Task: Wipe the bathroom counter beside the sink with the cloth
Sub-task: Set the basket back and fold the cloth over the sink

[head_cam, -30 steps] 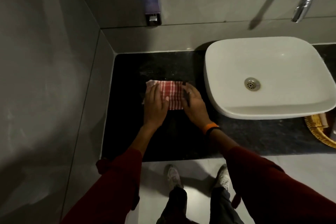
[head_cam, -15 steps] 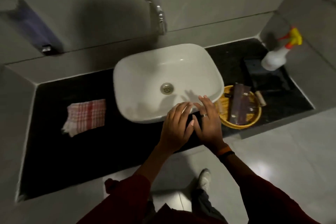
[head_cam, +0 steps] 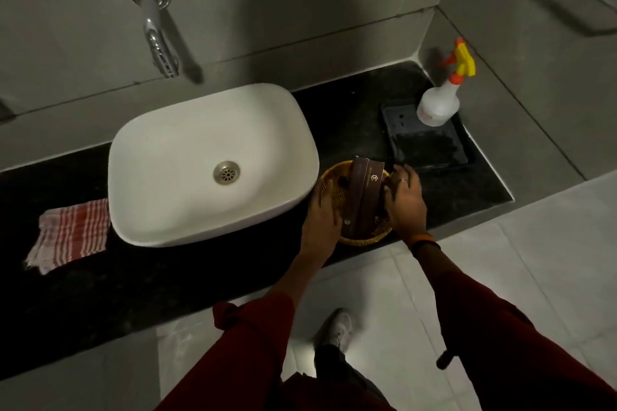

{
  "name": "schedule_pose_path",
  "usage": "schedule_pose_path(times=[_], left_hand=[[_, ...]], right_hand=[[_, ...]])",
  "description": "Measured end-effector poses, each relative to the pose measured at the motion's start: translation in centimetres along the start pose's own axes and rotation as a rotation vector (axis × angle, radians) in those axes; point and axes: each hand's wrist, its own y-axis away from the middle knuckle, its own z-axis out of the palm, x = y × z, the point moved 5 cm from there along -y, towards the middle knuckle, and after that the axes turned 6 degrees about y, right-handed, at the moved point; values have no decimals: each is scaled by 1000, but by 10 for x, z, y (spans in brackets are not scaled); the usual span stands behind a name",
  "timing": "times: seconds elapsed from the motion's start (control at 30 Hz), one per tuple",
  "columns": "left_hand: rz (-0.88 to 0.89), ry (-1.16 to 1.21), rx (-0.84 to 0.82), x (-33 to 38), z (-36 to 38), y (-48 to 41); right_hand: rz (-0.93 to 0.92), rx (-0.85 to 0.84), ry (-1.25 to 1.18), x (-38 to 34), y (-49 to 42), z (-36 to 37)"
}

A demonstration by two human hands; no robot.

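Observation:
The red-and-white checked cloth (head_cam: pixel 71 233) lies folded on the black counter (head_cam: pixel 100 294), left of the white basin (head_cam: pixel 200 163); neither hand touches it. On the other side of the basin stands a yellow woven basket (head_cam: pixel 362 237) holding dark brown boxes (head_cam: pixel 362 197). My left hand (head_cam: pixel 322 217) grips the basket's left rim. My right hand (head_cam: pixel 405 200) grips its right rim, fingers curled over the edge.
A chrome tap (head_cam: pixel 157 33) juts from the wall above the basin. A dark tray (head_cam: pixel 430 147) sits at the counter's right end with a white spray bottle (head_cam: pixel 437 103) on its far corner. Grey walls close both ends. My shoe (head_cam: pixel 335 330) is on the floor below.
My hands left the cloth on the left of the counter, passed the front of the basin and now hold the basket on the right. My view swung to the right.

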Motion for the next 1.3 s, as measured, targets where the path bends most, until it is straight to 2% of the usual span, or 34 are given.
schedule_pose_path(times=[0.13, 0.23, 0.43, 0.6, 0.67, 0.83, 1.13, 1.3], left_hand=[[45, -121, 34, -1, 9, -10], [63, -86, 60, -3, 8, -7], [53, -36, 91, -19, -4, 20], [5, 83, 90, -67, -38, 66], [14, 90, 96, -93, -62, 88], [11, 87, 149, -174, -148, 145], [-249, 124, 253, -335, -336, 230], [-367, 228, 305, -400, -407, 240]], right_hand=[[60, -34, -62, 16, -10, 4], [93, -12, -122, 21, -7, 5], [-29, 78, -130, 19, 36, 4], [71, 24, -257, -14, 95, 18], [95, -26, -256, -38, 122, 30], [16, -71, -283, -130, 192, 74], [-43, -236, -453, -329, 289, 198], [-82, -267, -419, -414, 302, 249]])
